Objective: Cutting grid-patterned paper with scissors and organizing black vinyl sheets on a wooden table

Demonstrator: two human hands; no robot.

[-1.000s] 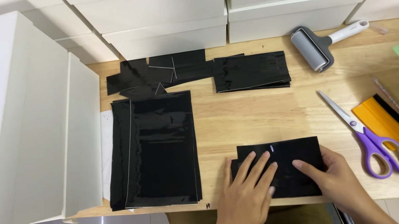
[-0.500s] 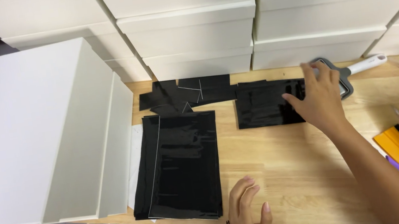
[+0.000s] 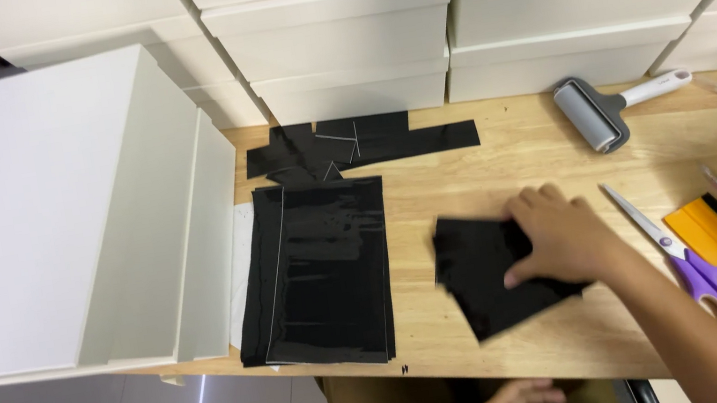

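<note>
Now R hand (image 3: 563,237) flat on blk sheets (image 3: 483,273).

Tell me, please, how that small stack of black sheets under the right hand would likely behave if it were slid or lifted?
The small black stack looks thin and flat, so it is probably light and bends when lifted. Its surface seems glossy, like the large black sheets, so it likely slides easily on the wooden table. Under the right hand its edges look uneven, so sheets may fan apart.
</note>
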